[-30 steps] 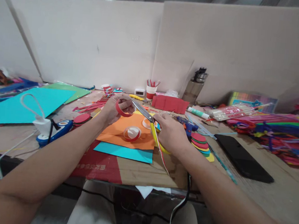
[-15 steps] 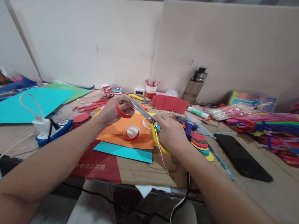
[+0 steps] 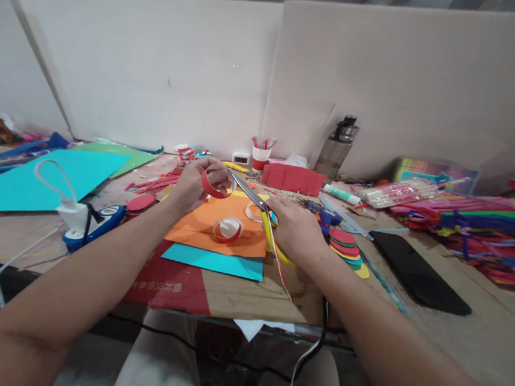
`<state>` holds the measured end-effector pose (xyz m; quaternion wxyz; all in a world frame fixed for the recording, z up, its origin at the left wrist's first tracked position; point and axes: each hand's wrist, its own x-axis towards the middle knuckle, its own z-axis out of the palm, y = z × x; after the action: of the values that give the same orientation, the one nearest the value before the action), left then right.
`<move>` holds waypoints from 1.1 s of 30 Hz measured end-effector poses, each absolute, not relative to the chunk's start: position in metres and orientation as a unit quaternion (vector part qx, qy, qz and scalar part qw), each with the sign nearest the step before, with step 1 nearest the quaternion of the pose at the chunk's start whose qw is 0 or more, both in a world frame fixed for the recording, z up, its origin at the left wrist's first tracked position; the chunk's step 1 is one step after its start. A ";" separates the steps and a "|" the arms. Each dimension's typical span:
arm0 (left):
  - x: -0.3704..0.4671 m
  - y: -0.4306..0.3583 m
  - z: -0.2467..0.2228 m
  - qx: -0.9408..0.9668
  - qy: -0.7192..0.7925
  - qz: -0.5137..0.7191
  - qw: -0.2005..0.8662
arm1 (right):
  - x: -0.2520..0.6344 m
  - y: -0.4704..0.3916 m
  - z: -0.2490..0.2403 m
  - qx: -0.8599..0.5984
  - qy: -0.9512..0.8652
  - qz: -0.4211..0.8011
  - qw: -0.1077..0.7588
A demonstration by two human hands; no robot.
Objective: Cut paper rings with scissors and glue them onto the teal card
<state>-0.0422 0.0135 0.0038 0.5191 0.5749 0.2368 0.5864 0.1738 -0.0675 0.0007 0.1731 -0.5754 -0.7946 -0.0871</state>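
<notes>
Hands apart, both loaded, above the middle of the desk (image 3: pixel 28 240), in from the near edge. Left hand (image 3: pixel 195 183) has its fingers pinched on a red paper loop (image 3: pixel 212 191). Right hand (image 3: pixel 294 223) is clamped on the yellow-handled scissors (image 3: pixel 252 196), thumb up by the pivot.

Key relation: scissors bridge the gap between the hands. Long axis runs diagonally, handles toward the near edge and right, tips toward the far edge and left, aimed at the left hand. Loop sits just past the tips on the left side, so left hand is nearer the tips, right hand nearer the pivot. Can't tell whether the blades are spread, or whether a tip touches the loop.

A thin red-and-white strip (image 3: pixel 278 267) hangs from the right thumb by the pivot down toward the near edge. Can't tell if it's one piece with the loop.

Underneath: orange sheet (image 3: pixel 198 219) with a loose curl (image 3: pixel 234 235) lying on it; blue sheet (image 3: pixel 210 261) pokes out on the near-edge side. Both sit over cardboard (image 3: pixel 252 303) along the near edge. Colored discs (image 3: pixel 343 239) are stacked just beside the right wrist; phone (image 3: pixel 419 273) is further toward the right edge.
</notes>
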 end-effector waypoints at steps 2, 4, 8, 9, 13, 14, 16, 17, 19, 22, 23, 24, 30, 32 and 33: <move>-0.043 0.014 0.003 0.576 0.235 0.588 0.517 | 0.174 -0.068 0.001 -0.577 -0.794 -0.087 0.171; -0.043 0.015 0.002 0.584 0.226 0.579 0.522 | 0.174 -0.069 0.001 -0.578 -0.793 -0.087 0.171; -0.041 0.013 0.001 0.587 0.214 0.560 0.544 | 0.173 -0.069 0.000 -0.578 -0.792 -0.095 0.170; -0.041 0.012 0.001 0.587 0.212 0.560 0.545 | 0.173 -0.069 0.000 -0.578 -0.792 -0.097 0.168; -0.040 0.011 0.003 0.595 0.208 0.557 0.540 | 0.174 -0.069 0.000 -0.577 -0.794 -0.103 0.160; -0.041 0.011 0.003 0.598 0.209 0.554 0.540 | 0.174 -0.070 0.000 -0.576 -0.795 -0.105 0.158; -0.041 0.011 0.003 0.601 0.215 0.552 0.537 | 0.174 -0.071 0.001 -0.574 -0.797 -0.106 0.155; -0.042 0.011 0.003 0.601 0.220 0.551 0.535 | 0.174 -0.071 0.001 -0.573 -0.798 -0.105 0.155; -0.042 0.011 0.003 0.600 0.232 0.552 0.530 | 0.173 -0.072 0.002 -0.573 -0.799 -0.099 0.156; -0.042 0.010 0.004 0.599 0.244 0.550 0.528 | 0.173 -0.072 0.002 -0.572 -0.799 -0.090 0.162; -0.042 0.010 0.005 0.599 0.245 0.548 0.530 | 0.173 -0.072 0.002 -0.571 -0.800 -0.089 0.164; -0.042 0.010 0.005 0.598 0.245 0.546 0.533 | 0.173 -0.071 0.002 -0.570 -0.800 -0.090 0.166; -0.043 0.010 0.004 0.601 0.237 0.527 0.552 | 0.173 -0.070 0.000 -0.575 -0.797 -0.104 0.152; -0.043 0.009 0.003 0.605 0.241 0.514 0.558 | 0.174 -0.070 0.000 -0.575 -0.797 -0.107 0.150; -0.043 0.009 0.002 0.606 0.241 0.511 0.559 | 0.174 -0.070 0.000 -0.574 -0.797 -0.107 0.150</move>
<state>-0.0427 0.0090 0.0025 0.5593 0.6065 0.2405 0.5114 0.1742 -0.0697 -0.0004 0.1505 -0.5744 -0.7974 -0.1074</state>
